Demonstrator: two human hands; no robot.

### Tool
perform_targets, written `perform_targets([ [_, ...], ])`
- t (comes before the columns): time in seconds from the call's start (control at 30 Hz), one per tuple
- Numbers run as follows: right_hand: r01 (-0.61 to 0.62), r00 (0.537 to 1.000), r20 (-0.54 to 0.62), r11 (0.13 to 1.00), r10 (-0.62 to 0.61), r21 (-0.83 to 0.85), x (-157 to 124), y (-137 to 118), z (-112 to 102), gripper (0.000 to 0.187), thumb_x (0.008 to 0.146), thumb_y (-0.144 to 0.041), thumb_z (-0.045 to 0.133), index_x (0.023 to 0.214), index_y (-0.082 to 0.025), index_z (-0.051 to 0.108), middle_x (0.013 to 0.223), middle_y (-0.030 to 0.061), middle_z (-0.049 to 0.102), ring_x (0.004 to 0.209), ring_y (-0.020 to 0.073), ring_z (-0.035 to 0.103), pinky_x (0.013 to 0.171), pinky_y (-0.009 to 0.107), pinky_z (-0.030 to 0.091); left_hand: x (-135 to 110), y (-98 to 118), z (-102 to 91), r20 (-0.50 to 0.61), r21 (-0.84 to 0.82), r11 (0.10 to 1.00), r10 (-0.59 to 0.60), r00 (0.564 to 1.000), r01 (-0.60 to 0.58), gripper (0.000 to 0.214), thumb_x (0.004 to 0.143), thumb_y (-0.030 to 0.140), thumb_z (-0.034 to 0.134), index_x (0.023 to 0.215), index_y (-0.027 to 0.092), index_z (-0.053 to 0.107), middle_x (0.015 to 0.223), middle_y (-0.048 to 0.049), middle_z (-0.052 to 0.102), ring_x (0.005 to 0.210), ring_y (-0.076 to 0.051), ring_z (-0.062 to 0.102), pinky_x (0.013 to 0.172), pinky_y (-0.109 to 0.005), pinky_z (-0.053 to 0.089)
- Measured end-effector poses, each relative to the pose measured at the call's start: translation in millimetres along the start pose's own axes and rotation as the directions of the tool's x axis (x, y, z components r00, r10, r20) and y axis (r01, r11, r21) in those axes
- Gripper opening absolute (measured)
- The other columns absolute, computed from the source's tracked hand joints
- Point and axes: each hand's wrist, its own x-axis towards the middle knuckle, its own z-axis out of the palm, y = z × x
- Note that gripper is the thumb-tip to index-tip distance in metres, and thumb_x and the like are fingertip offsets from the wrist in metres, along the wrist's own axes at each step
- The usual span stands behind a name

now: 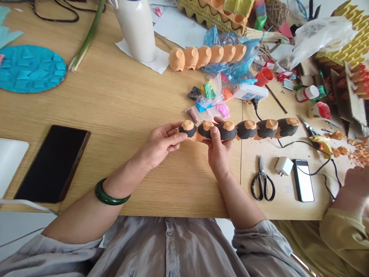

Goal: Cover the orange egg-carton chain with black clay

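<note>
A strip of egg-carton cups (246,129), orange with black bands around the cups, is held level above the table. My left hand (161,144) pinches its left end between thumb and fingers. My right hand (220,148) grips it around the second and third cups, thumb on the near side and fingers behind. The strip's right end reaches out past my right hand. Beyond it lies a second strip of plain orange egg-carton cups (204,56). Small bags of coloured clay-like material (209,100) sit just behind the held strip.
Black-handled scissors (261,181), a white charger (284,166) and a lit phone (303,181) lie at right, near a co-worker's arm (353,192). A dark tablet (53,163) and blue disc (31,69) are left. A white pitcher (137,30) and power strip (250,92) stand behind.
</note>
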Motion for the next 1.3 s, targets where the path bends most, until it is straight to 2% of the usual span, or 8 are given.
perform_targets([
  [0.2,-0.018,1.000,0.022,1.000,0.019,-0.013,0,5,-1,0.058,0.085,-0.063,0.088,0.130,-0.030,0.070,0.112,0.0018,0.081,0.099,0.0204,0.082,0.071,0.030,0.072,-1,1,1.8,-0.043,0.030,1.000,-0.001,0.999,0.002,0.045,0.056,0.016,0.100,0.096,0.013,0.083,0.077,0.0011,0.068,0.060,-0.005,0.045,0.047,-0.018,0.028],
  [0.33,0.009,1.000,0.003,0.999,-0.009,-0.049,1,6,-1,0.058,0.089,-0.064,0.084,0.133,-0.031,0.068,0.114,0.0034,0.080,0.103,0.0219,0.081,0.071,0.030,0.071,-2,2,2.5,0.037,0.018,0.999,-0.045,0.998,0.045,0.054,0.056,0.015,0.100,0.106,0.015,0.082,0.089,-0.0006,0.071,0.070,-0.006,0.052,0.052,-0.016,0.036],
  [0.57,0.025,0.999,0.038,0.996,-0.022,-0.085,-1,2,1,0.064,0.087,-0.069,0.083,0.135,-0.031,0.066,0.119,0.0045,0.079,0.103,0.0230,0.081,0.076,0.035,0.072,-2,0,1.3,0.051,0.052,0.999,0.009,0.999,-0.012,0.040,0.063,0.025,0.100,0.096,0.013,0.079,0.072,0.0036,0.058,0.059,-0.005,0.042,0.049,-0.017,0.032],
  [0.73,-0.009,1.000,0.023,0.998,0.011,-0.057,-2,3,3,0.065,0.085,-0.068,0.085,0.135,-0.030,0.067,0.117,0.0042,0.080,0.106,0.0229,0.081,0.073,0.031,0.071,-1,-2,2.4,-0.019,0.078,0.997,0.029,0.999,-0.027,0.046,0.058,0.022,0.101,0.097,0.013,0.079,0.078,-0.0007,0.069,0.059,-0.005,0.045,0.047,-0.019,0.027],
  [0.87,-0.055,0.998,-0.021,0.998,0.055,0.020,1,5,2,0.058,0.082,-0.065,0.089,0.125,-0.030,0.071,0.108,0.0022,0.080,0.096,0.0198,0.081,0.067,0.027,0.069,-3,1,5.7,0.014,-0.005,1.000,0.008,1.000,-0.008,0.052,0.056,0.026,0.106,0.099,0.014,0.080,0.077,0.0013,0.067,0.060,-0.004,0.046,0.047,-0.016,0.031],
  [1.03,-0.048,0.997,-0.061,0.998,0.050,0.033,10,9,-6,0.053,0.080,-0.066,0.089,0.117,-0.031,0.073,0.107,0.0044,0.077,0.097,0.0231,0.080,0.063,0.030,0.070,-4,1,6.5,0.079,-0.187,0.975,-0.104,0.991,0.117,0.049,0.064,0.045,0.106,0.085,0.013,0.076,0.080,-0.0038,0.074,0.056,-0.003,0.045,0.048,-0.015,0.038],
  [1.17,-0.067,0.997,-0.048,0.997,0.068,0.023,12,9,-8,0.055,0.080,-0.066,0.089,0.119,-0.031,0.072,0.111,0.0060,0.078,0.102,0.0253,0.081,0.066,0.033,0.072,-5,-1,6.0,0.091,-0.131,0.986,-0.095,0.991,0.107,0.048,0.064,0.044,0.106,0.086,0.012,0.078,0.084,-0.0090,0.078,0.058,-0.003,0.045,0.051,-0.015,0.039],
  [1.3,-0.084,0.996,-0.025,0.996,0.085,0.033,10,11,-6,0.052,0.082,-0.067,0.087,0.118,-0.031,0.074,0.111,0.0062,0.078,0.105,0.0272,0.082,0.071,0.038,0.075,-8,0,8.8,0.046,-0.027,0.998,-0.061,0.997,0.063,0.044,0.059,0.034,0.106,0.065,0.012,0.068,0.073,-0.0069,0.073,0.056,-0.002,0.040,0.049,-0.015,0.030],
])
